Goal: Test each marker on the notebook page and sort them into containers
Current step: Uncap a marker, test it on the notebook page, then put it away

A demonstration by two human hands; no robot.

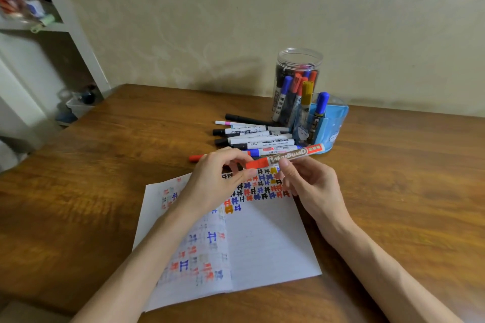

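Wood table (105,165), dark grain, pushed against a pale patterned wall (236,21). White shelf (65,8) off to the left of the left hand, its contents blurred.

Notebook (270,244) lies open directly under both hands. Upper part of the right page is filled with rows of blue, red, black and yellow test marks; lower part is bare. Left page shows fainter marks.

Left hand (220,178) and right hand (307,186) are close together, both clamped on one red marker (286,156) held just above the page. Left fingertips pinch the red cap (257,164); right thumb and fingers grip the barrel. Cap is seated.

Step in hand, as I judge it: uncapping for a test stroke, though recapping cannot be ruled out.

Next move calls for a straight pull along the marker's axis with the barrel held steady, then tip down onto bare paper below the existing rows.

Just beyond the hands: pile (257,136) of loose markers lying flat, apparently untested. Beyond the right hand: blue holder (338,123) and, behind it, clear jar (299,60), both with markers standing upright. Which container takes which sort I cannot tell.
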